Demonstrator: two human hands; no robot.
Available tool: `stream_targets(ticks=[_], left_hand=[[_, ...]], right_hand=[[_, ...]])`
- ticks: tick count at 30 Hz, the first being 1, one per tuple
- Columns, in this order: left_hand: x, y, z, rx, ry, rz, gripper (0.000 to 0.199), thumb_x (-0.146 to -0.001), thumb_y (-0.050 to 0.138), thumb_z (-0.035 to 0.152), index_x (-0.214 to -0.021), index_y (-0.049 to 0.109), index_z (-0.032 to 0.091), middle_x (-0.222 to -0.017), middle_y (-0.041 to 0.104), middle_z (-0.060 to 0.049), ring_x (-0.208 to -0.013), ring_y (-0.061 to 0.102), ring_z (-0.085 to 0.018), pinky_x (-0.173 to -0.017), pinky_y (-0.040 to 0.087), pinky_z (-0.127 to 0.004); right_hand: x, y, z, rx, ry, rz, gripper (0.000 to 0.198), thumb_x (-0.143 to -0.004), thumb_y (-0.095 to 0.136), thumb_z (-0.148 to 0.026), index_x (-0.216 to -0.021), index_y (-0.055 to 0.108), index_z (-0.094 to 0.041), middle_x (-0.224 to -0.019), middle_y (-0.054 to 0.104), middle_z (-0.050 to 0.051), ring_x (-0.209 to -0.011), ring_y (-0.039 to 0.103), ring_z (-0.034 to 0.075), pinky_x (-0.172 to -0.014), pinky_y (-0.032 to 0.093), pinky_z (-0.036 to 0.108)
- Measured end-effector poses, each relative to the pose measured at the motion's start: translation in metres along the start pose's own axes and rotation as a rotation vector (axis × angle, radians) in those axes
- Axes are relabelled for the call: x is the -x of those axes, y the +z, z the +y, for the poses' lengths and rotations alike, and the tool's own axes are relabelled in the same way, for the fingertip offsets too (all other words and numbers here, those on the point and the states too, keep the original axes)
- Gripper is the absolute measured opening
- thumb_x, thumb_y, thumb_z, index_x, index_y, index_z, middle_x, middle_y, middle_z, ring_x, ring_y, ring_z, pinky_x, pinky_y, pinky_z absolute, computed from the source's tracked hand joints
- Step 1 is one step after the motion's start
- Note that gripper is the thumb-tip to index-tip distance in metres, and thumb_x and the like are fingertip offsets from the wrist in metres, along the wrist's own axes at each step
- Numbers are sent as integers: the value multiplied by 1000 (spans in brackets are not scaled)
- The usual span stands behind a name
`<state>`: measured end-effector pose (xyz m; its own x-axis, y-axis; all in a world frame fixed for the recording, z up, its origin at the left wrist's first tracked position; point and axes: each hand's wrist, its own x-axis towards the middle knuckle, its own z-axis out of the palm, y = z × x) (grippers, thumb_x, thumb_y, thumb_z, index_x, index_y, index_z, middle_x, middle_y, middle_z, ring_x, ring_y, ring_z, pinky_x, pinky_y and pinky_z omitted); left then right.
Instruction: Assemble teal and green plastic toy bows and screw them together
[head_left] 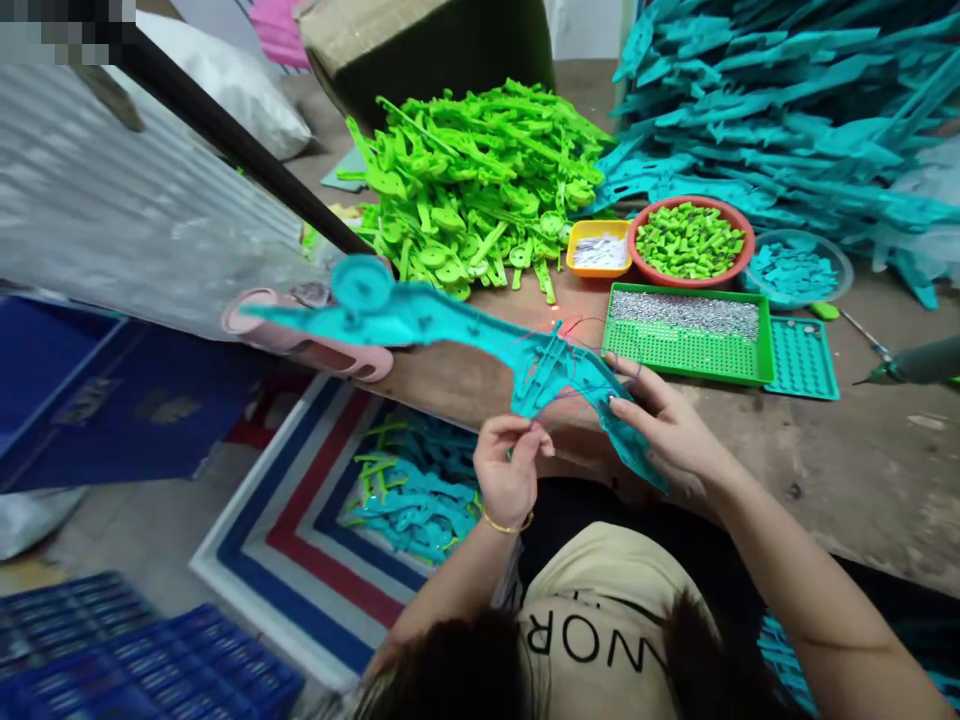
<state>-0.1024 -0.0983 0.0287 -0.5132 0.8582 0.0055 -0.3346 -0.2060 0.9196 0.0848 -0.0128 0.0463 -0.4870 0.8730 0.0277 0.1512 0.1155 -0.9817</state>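
The left hand (511, 465), with a gold bracelet at its wrist, has its thumb and fingers pinched together at the lower tip of a long turquoise plastic shell (450, 317); what lies between the fingertips is too small to tell. The right hand (667, 415) has its fingers clamped on the shell's angled end. The shell is held up along the near edge of the brown wooden counter (810, 470), its round disc end pointing left, with thin red and dark wires (568, 338) looping about its middle.

Past the shell, on the counter, lies a heap of bright green plastic parts (480, 180). To the right of it stand a small yellow tray (598, 273) of pale slivers and a round red bowl (690, 281) of green pieces. Nearer the right hand sits a green perforated tray (675, 355), grey metal bits along its far side, with a flat turquoise tray (802, 365) just beside it. A tall stack of turquoise plastic parts (772, 110) rises behind the bowl.
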Motion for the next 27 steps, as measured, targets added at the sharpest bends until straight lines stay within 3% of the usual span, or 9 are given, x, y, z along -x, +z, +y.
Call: stream_targets(ticks=[4,7,10,13,17,19,21,24,27], left_hand=[[44,-13,-20,-171,-294,-251,21,-76,78,27,-90,63,20,-78,71,-1,-65,67,-11,-64,55,-24],[60,3,-37,-207,-450,-490,21,-75,79,29,-90,68,19,-86,73,-6,-79,70,-16,-76,57,-29],[55,30,-43,-150,-534,-612,28,-76,77,35,-96,71,18,-95,74,-10,-87,71,-19,-85,57,-34],[43,53,-42,-66,-540,-655,35,-79,74,40,-107,71,19,-105,74,-11,-94,71,-22,-88,56,-35],[39,69,-38,-42,-508,-701,36,-85,67,40,-116,69,21,-111,73,-11,-103,69,-23,-93,54,-36],[39,68,-38,-90,-444,-751,36,-88,62,37,-121,65,22,-116,71,-11,-106,68,-23,-94,54,-37],[30,60,-41,-253,-264,-765,36,-89,60,35,-124,63,23,-120,69,-12,-107,67,-23,-97,52,-39],[-4,36,-44,-695,165,-585,26,-85,64,33,-109,68,24,-109,72,-10,-106,65,-25,-103,46,-44],[-40,5,-43,-1083,382,-486,21,-85,63,35,-100,68,21,-113,69,-11,-116,59,-28,-110,36,-49]], right_hand=[[24,-30,30,373,38,-44,66,-90,58,-42,-150,32,-35,-141,56,7,-109,66,23,-91,55,43],[39,-53,53,570,91,-38,53,-90,55,-43,-140,49,-26,-118,70,10,-100,69,26,-84,57,45],[56,-64,52,785,-32,120,33,-89,57,-40,-113,67,-20,-111,71,13,-104,66,31,-88,53,51],[78,-58,34,765,-94,272,23,-92,54,-37,-106,66,-23,-97,72,9,-91,68,24,-79,55,41],[99,-37,21,592,-122,272,33,-85,66,-40,-114,62,-26,-92,74,4,-76,70,19,-66,57,32],[104,-29,24,549,-134,334,27,-84,68,-34,-110,65,-27,-95,74,4,-80,71,20,-70,58,33],[105,-25,30,436,-90,491,18,-85,66,-29,-102,67,-29,-92,74,3,-77,71,20,-68,58,34],[102,-31,35,107,43,769,15,-80,71,-29,-95,67,-28,-77,70,0,-61,67,17,-56,55,32],[97,-46,32,-299,117,788,20,-76,74,-34,-94,68,-28,-71,66,-1,-57,63,14,-52,52,28]])
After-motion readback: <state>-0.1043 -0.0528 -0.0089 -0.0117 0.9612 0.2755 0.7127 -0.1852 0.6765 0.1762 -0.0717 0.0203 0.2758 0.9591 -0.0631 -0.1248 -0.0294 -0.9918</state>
